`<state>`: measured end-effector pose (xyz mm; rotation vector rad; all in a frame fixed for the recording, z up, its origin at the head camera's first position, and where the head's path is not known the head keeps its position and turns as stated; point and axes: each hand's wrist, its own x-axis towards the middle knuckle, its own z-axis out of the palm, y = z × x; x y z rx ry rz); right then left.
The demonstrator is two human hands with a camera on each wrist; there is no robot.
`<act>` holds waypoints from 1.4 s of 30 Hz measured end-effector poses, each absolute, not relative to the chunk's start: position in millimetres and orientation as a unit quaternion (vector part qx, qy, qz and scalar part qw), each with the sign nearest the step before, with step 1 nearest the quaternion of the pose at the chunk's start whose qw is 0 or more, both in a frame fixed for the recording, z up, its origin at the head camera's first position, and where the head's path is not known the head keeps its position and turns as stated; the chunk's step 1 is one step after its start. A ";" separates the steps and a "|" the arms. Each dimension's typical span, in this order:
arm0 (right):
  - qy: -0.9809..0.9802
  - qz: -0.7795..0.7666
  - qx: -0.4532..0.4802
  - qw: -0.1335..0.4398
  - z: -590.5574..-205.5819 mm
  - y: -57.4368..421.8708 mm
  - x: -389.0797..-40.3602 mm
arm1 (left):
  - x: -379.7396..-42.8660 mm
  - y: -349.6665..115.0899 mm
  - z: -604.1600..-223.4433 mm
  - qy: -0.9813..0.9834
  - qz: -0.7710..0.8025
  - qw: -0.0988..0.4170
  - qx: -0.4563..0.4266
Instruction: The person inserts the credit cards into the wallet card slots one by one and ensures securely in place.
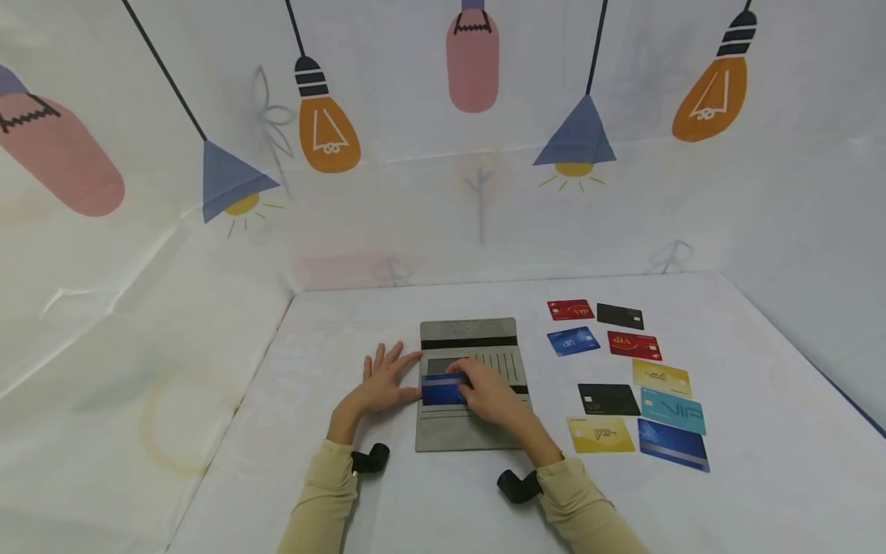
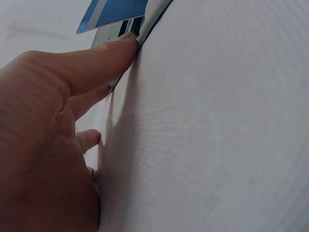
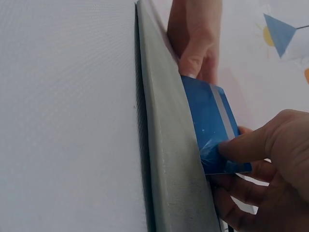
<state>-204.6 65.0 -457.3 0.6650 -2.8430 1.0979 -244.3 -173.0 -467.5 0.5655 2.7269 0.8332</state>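
Observation:
A grey flat folder [image 1: 450, 438] with black bands and printed lines lies on the table. Over its left half is a blue card [image 1: 440, 390] with a pale stripe along one edge. My right hand [image 1: 491, 394] pinches the card's right end between thumb and fingers; in the right wrist view the card [image 3: 205, 108] stands tilted up over the folder. My left hand [image 1: 379, 387] has its fingers spread, with thumb and forefinger at the folder's left edge. The left wrist view has the left thumb [image 2: 104, 63] pressing that edge, just below the card [image 2: 120, 12].
To the right of the folder several cards lie flat in loose rows, among them a red card [image 1: 571, 310], a black card [image 1: 609, 399], a yellow card [image 1: 601, 435] and a teal card [image 1: 673, 412]. White sheeting with printed lamps [image 1: 574, 138] surrounds the table.

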 end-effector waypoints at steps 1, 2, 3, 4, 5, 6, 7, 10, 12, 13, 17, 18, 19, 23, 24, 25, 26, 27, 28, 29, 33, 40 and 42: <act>-0.911 0.353 0.212 0.009 -457.5 64.9 -204.4 | -244.3 -173.1 -467.8 0.932 0.283 0.117 0.193; -0.912 0.353 0.210 0.005 -457.6 64.9 -204.3 | -244.0 -173.3 -467.8 0.931 0.285 0.115 0.195; -0.913 0.351 0.210 0.002 -457.8 65.0 -204.2 | -243.6 -173.5 -467.7 0.931 0.287 0.114 0.197; -0.913 0.349 0.210 -0.001 -457.7 65.0 -204.2 | -243.5 -173.7 -467.6 0.930 0.287 0.113 0.198; -0.913 0.348 0.211 -0.004 -457.5 65.2 -204.1 | -243.5 -173.8 -467.4 0.930 0.288 0.113 0.199; -0.914 0.347 0.212 -0.007 -457.3 65.4 -204.0 | -243.4 -174.0 -467.3 0.931 0.286 0.113 0.199; -0.914 0.345 0.215 -0.007 -457.5 65.6 -204.0 | -243.5 -174.0 -467.0 0.930 0.287 0.113 0.200; -0.914 0.343 0.216 -0.012 -457.7 65.9 -203.9 | -243.3 -174.0 -466.1 0.930 0.286 0.115 0.199; -0.915 0.342 0.216 -0.014 -458.3 65.9 -204.1 | -243.4 -174.0 -466.0 0.931 0.284 0.116 0.198; -0.915 0.341 0.215 -0.015 -458.6 65.9 -204.2 | -243.6 -174.0 -466.2 0.931 0.282 0.116 0.198; -0.916 0.343 0.207 -0.021 -458.5 65.9 -204.1 | -244.6 -174.6 -468.6 0.932 0.279 0.114 0.199; -0.916 0.344 0.205 -0.022 -458.3 66.0 -204.0 | -244.7 -174.8 -469.1 0.932 0.280 0.113 0.200; -0.915 0.347 0.204 -0.022 -458.2 66.1 -203.9 | -244.7 -175.0 -469.4 0.932 0.280 0.113 0.200; -0.914 0.351 0.204 -0.027 -458.4 67.3 -203.6 | -244.0 -175.1 -468.6 0.932 0.281 0.116 0.199; -0.913 0.353 0.204 -0.028 -458.4 67.7 -203.5 | -244.1 -175.2 -468.5 0.932 0.280 0.117 0.198; -0.913 0.352 0.205 -0.029 -458.4 68.2 -203.4 | -244.2 -175.1 -468.4 0.932 0.281 0.116 0.198; -0.913 0.351 0.208 -0.030 -458.6 68.7 -203.5 | -244.3 -175.1 -468.3 0.932 0.279 0.118 0.197; -0.912 0.351 0.208 -0.031 -458.5 69.1 -203.3 | -244.4 -175.2 -468.4 0.932 0.279 0.118 0.197; -0.912 0.351 0.209 -0.033 -458.3 69.8 -203.2 | -244.5 -175.0 -468.7 0.932 0.281 0.116 0.199; -0.912 0.350 0.211 -0.035 -458.1 70.4 -203.1 | -244.8 -174.9 -469.0 0.932 0.280 0.115 0.199; -0.911 0.348 0.217 -0.039 -457.7 72.1 -203.0 | -245.3 -174.2 -469.6 0.933 0.276 0.114 0.200; -0.911 0.345 0.221 -0.044 -457.9 73.1 -203.6 | -245.2 -174.0 -469.3 0.932 0.280 0.113 0.200; -0.911 0.346 0.222 -0.045 -457.9 73.2 -203.6 | -245.3 -174.0 -469.3 0.933 0.277 0.114 0.198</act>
